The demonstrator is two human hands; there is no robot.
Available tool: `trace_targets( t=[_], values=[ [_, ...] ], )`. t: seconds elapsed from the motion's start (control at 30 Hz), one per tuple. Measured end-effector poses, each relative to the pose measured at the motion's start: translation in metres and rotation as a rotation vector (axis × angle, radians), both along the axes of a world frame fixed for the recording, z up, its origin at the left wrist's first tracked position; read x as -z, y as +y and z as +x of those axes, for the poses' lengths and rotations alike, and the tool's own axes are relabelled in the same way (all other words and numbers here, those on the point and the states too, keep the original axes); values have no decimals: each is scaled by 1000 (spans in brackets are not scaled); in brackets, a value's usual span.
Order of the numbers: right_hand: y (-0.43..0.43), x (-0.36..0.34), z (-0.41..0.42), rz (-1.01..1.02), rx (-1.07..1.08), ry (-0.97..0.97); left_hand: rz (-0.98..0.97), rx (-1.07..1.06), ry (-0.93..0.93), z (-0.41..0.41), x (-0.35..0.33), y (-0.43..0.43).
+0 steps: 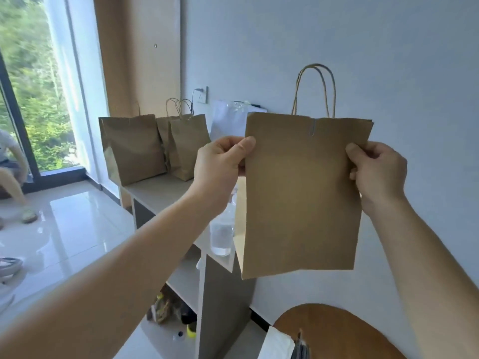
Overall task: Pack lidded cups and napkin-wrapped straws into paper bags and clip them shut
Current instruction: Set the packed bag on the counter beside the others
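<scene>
I hold a brown paper bag (pixel 303 198) up in front of the white wall, its twisted handles standing upright. A metal clip (pixel 313 128) sits at the middle of its flattened top edge. My left hand (pixel 220 164) pinches the bag's left edge, thumb on the front. On the opposite edge, my right hand (pixel 375 172) grips the bag in the same way. What is inside the bag is hidden.
Three more brown paper bags (pixel 134 146) stand on a white shelf unit (pixel 160 195) along the wall. A clear plastic bottle (pixel 221 234) stands on the shelf beside the held bag. A round wooden table (pixel 337 332) with white napkins (pixel 277 345) lies below right. A person sits at far left.
</scene>
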State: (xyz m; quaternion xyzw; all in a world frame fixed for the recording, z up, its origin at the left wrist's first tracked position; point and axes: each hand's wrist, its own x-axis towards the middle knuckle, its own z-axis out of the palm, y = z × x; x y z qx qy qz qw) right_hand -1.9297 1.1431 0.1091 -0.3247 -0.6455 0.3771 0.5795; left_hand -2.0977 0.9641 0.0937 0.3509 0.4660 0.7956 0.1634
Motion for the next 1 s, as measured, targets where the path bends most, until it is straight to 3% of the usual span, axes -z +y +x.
trace_targets(
  t=[0.33, 0.57, 0.8, 1.0],
  values=[
    [-4, -53, -141, 73, -244, 31, 13, -332, 122, -108, -51, -26],
    [22, -52, -265, 54, -430, -7, -104, -621, 207, -197, -47, -21],
    [42, -21, -375, -102, -645, -134, -216, -724, 217, -292, -7, -13],
    [51, 13, -476, -172, -669, -233, -323, -726, 271, -385, 30, -18]
  ],
)
